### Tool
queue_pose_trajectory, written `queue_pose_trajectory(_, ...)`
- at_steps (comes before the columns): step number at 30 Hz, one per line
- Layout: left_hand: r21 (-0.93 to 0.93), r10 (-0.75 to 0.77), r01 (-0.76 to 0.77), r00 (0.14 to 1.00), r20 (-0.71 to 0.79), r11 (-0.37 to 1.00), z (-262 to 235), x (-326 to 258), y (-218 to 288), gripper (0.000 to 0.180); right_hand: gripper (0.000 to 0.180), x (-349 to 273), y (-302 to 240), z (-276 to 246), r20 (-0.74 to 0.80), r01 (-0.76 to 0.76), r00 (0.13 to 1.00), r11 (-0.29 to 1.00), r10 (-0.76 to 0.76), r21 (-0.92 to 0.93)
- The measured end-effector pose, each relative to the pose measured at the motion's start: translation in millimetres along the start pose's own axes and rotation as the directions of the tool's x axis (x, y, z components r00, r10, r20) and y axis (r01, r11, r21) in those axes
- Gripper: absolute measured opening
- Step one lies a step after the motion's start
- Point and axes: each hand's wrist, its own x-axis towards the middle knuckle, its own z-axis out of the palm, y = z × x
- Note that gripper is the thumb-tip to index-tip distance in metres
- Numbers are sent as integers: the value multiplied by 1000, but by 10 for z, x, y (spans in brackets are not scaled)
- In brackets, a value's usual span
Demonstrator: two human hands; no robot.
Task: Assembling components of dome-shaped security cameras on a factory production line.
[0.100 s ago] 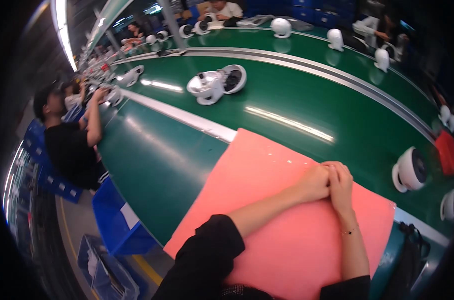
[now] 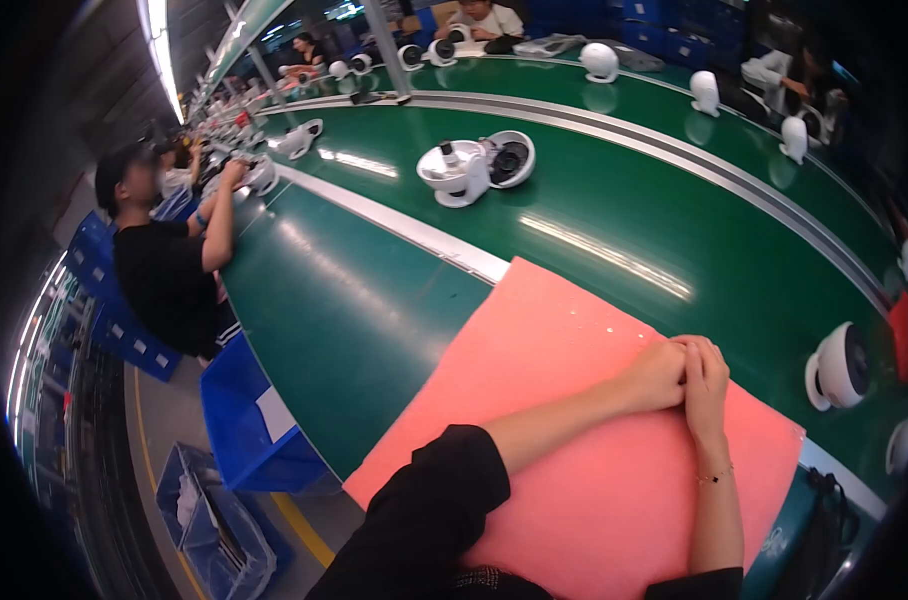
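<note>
My left hand (image 2: 657,377) and my right hand (image 2: 707,385) are clasped together over the far right part of a pink sheet (image 2: 564,470). The right fingers fold over the left hand, and both hands are closed. No object shows between them, though the inner palms are hidden. A thin dark bracelet circles my right wrist. Beyond the sheet, on the green conveyor belt, lies an opened white round device (image 2: 461,172) with a dark inner part exposed. Nearer on the right stands a white round-headed device (image 2: 839,366) with a dark face, out of reach of both hands.
At left, a person in black (image 2: 169,260) works at the same line. Beside the bench are a blue bin (image 2: 229,400) and a clear crate (image 2: 219,530). More white devices (image 2: 601,63) stand on a far belt. A dark strap-like item (image 2: 822,520) lies right.
My view has turned slightly left, so the scene sits farther right in the picture. My hands stay clasped on the pink sheet.
</note>
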Motion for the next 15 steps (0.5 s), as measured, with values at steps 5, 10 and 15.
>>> queue_pose_trajectory(5, -93, -71, 72, 997, 10, 993, -92, -57, 52, 10, 27, 10, -69, 86, 20, -24, 1000, 999, 24, 29)
queue_pose_trajectory(10, -54, -45, 45, 999, 1, 998, -122, -57, 17, 9, 28, 38, -89, 113, 26, -4, 1000, 1000, 3, 24)
queue_pose_trajectory(15, -92, -50, 50, 999, -1, 995, -177, -49, 102, 10, 28, 38, -129, 105, 25, -48, 999, 998, 47, 38)
